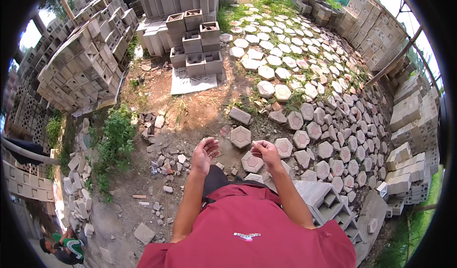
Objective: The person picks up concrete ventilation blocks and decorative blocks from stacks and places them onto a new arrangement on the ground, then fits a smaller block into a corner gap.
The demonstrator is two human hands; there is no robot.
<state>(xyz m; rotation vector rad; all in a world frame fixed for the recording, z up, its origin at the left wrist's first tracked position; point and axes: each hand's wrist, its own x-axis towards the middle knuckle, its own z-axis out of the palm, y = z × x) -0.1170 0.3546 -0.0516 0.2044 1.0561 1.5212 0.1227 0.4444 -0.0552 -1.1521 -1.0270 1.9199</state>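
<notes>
left hand point(206, 153): fingers spread, bent | right hand point(266, 153): fingers curled (holding something? can't tell) | grey six-sided concrete block point(287, 166): part hidden by right arm point(291, 192)

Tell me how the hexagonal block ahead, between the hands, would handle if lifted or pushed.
The hexagonal block likely feels heavy for its size, being thick and concrete-like. Broad face up, it would probably slide rather than roll when pushed.

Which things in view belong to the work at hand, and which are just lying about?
Likely in the work:
left hand, open
right hand, fingers curled, contents unclear
hexagonal pavers nearest the hands

Seemingly lying about:
broken rubble
flat grey slab
thin pale strip
</notes>
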